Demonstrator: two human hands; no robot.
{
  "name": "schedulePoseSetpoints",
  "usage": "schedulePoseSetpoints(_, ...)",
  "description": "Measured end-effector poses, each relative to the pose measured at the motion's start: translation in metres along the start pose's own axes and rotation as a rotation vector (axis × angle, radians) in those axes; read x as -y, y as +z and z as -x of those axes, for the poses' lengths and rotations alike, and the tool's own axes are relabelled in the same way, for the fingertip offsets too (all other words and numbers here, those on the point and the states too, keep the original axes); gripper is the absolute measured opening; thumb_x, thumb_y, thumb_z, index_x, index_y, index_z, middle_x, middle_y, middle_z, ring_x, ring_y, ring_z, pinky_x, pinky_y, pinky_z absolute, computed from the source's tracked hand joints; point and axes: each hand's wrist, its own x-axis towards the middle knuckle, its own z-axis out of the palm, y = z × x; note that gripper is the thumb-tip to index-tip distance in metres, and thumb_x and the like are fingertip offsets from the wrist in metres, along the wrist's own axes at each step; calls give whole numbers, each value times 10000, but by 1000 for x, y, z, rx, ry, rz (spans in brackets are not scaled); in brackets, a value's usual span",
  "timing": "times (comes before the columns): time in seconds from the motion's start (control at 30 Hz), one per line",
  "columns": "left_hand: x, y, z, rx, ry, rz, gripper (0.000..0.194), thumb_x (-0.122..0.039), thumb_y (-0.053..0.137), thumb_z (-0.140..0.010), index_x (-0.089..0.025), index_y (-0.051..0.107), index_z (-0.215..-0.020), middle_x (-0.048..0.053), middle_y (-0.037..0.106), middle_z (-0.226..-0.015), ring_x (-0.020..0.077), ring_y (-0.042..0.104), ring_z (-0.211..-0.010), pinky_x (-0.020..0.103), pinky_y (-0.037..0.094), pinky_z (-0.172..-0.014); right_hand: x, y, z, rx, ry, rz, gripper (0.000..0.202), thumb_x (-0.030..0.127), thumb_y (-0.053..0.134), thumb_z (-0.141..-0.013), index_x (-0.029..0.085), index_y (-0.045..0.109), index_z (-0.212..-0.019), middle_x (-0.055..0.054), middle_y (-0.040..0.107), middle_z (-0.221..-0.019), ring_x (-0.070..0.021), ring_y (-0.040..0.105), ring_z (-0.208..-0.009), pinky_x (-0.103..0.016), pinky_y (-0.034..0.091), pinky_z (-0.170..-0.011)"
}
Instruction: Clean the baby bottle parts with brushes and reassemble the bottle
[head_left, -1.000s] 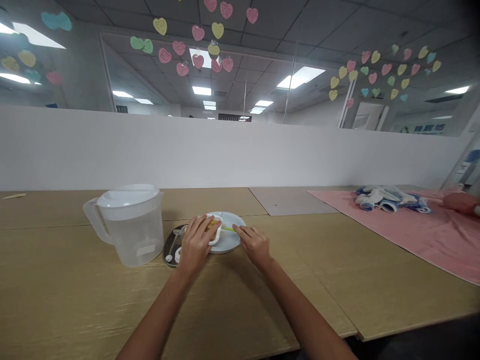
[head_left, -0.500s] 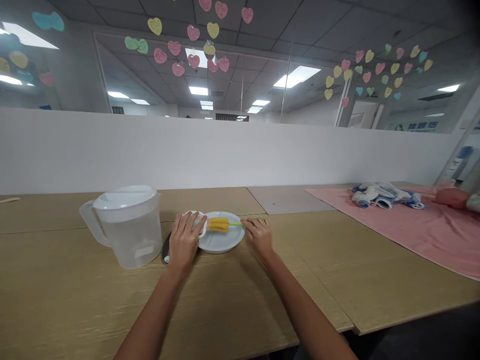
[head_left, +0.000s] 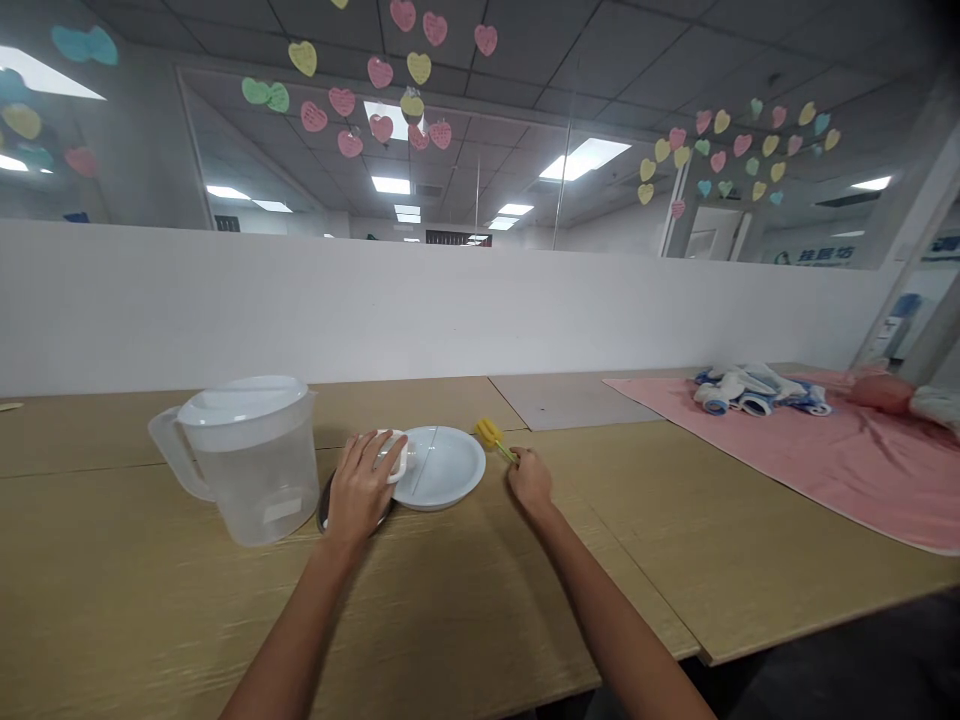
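My left hand (head_left: pixel 358 490) is wrapped over a clear cup with a white rim (head_left: pixel 400 458), which lies on its side with the mouth facing right. Much of the cup is hidden by my fingers. My right hand (head_left: pixel 531 484) grips the thin green handle of a sponge brush (head_left: pixel 489 433), its yellow foam head pointing up and left. Between the hands is a white divided plate (head_left: pixel 454 475), and the brush head is just past its right rim. Beneath my left hand a dark round dish (head_left: pixel 324 508) shows only at its edges.
A lidded translucent pitcher (head_left: pixel 262 470) stands left of my left hand. On the right, a pink cloth (head_left: pixel 810 470) bears a pile of white-and-blue items (head_left: pixel 757 390). A low white partition (head_left: pixel 450 310) borders the table's back.
The yellow brush head has come out of the cup's mouth and moved right, off the plate. My right hand has shifted slightly right; my left hand still holds the cup.
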Motion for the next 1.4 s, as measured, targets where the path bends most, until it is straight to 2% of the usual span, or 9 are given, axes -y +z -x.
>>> schedulePoseSetpoints(0.2, -18, 3, 2, -209, -406, 239, 534, -441, 609, -752, -177, 477, -1197, 90, 650, -1031, 215, 629, -889, 324, 499, -763, 3, 1, 3, 87, -57, 38, 361, 84, 466, -760, 175, 625, -1071, -105, 625, -1049, -169, 617, -819, -240, 388, -620)
schedulePoseSetpoints(0.27, -27, 0, 3, -296, -404, 292, 546, -448, 627, -730, -170, 481, -1177, 85, 659, -989, 202, 641, -838, 305, 506, -708, 4, 1, 3, 115, -71, 51, 355, 72, 461, -758, 173, 636, -1049, -107, 634, -1019, -176, 615, -836, -245, 390, -636)
schedulePoseSetpoints(0.4, -50, -11, 2, -397, -169, 354, 492, -496, 614, -709, -144, 545, -1047, 107, 665, -895, 220, 625, -808, 340, 483, -712, 5, 1, 4, 156, -103, 72, 353, 73, 460, -758, 176, 645, -1041, -103, 650, -977, -185, 603, -872, -246, 384, -672)
schedulePoseSetpoints(0.57, -82, -13, 4, -239, 123, 519, 532, -564, 558, -720, -138, 557, -1039, 93, 663, -765, 181, 588, -644, 319, 448, -604, 7, 0, 4, 186, -115, 98, 351, 97, 456, -767, 160, 636, -1062, -115, 655, -978, -207, 590, -919, -264, 379, -717)
schedulePoseSetpoints(0.67, -91, -7, 7, -151, 194, 583, 571, -581, 553, -725, -127, 547, -1072, 103, 664, -784, 170, 579, -636, 302, 461, -588, 8, -1, 4, 199, -118, 107, 351, 103, 453, -772, 153, 630, -1071, -120, 655, -987, -213, 584, -942, -267, 375, -740)
schedulePoseSetpoints(0.87, -86, 4, 13, -52, 90, 580, 485, -480, 601, -735, -133, 533, -1067, 79, 667, -780, 162, 594, -658, 270, 481, -604, 10, -3, 5, 213, -114, 118, 348, 114, 457, -768, 160, 625, -1068, -121, 650, -1007, -214, 580, -952, -272, 369, -747)
schedulePoseSetpoints(1.07, -78, 6, 15, 57, 49, 511, 404, -394, 550, -760, -150, 519, -1080, 87, 668, -931, 184, 602, -755, 296, 464, -667, 13, -3, 6, 215, -100, 133, 323, 176, 455, -782, 171, 624, -1057, -114, 646, -1019, -225, 578, -952, -297, 371, -749)
schedulePoseSetpoints(1.27, -68, 2, 11, 89, 27, 370, 347, -425, 562, -724, -156, 583, -942, 92, 645, -835, 218, 552, -731, 340, 388, -659, 17, -3, 10, 193, -106, 124, 316, 182, 459, -776, 154, 633, -1038, -124, 640, -1029, -238, 560, -976, -315, 366, -775)
schedulePoseSetpoints(1.4, -61, -1, 11, 93, 5, 393, 448, -531, 500, -730, -147, 589, -944, 103, 633, -852, 228, 545, -748, 350, 372, -668, 19, -10, 11, 96, -90, 53, 344, 174, 419, -795, 151, 602, -1086, -107, 624, -1079, -223, 533, -1026, -306, 355, -821)
